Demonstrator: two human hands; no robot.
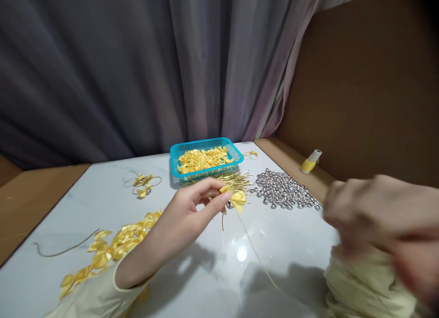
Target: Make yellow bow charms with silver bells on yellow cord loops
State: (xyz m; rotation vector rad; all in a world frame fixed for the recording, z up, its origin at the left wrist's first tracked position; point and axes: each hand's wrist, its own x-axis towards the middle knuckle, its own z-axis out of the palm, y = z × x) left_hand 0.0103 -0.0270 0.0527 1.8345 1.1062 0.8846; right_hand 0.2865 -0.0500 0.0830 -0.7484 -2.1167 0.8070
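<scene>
My left hand is closed, thumb and fingers pinching a small yellow ribbon bow over the middle of the table. A silver bead shows just under the thumb. From the bow a pale thread hangs down to the right, its lower end over the table. Off to the right, my right hand is raised and smeared by motion, so its fingers cannot be made out. Behind the bow lies a bundle of gold cords.
A blue basket of yellow bows stands at the back. Silver beads are heaped right of centre, near a yellow thread spool. Loose bows and a single cord lie left; corded bows sit behind them.
</scene>
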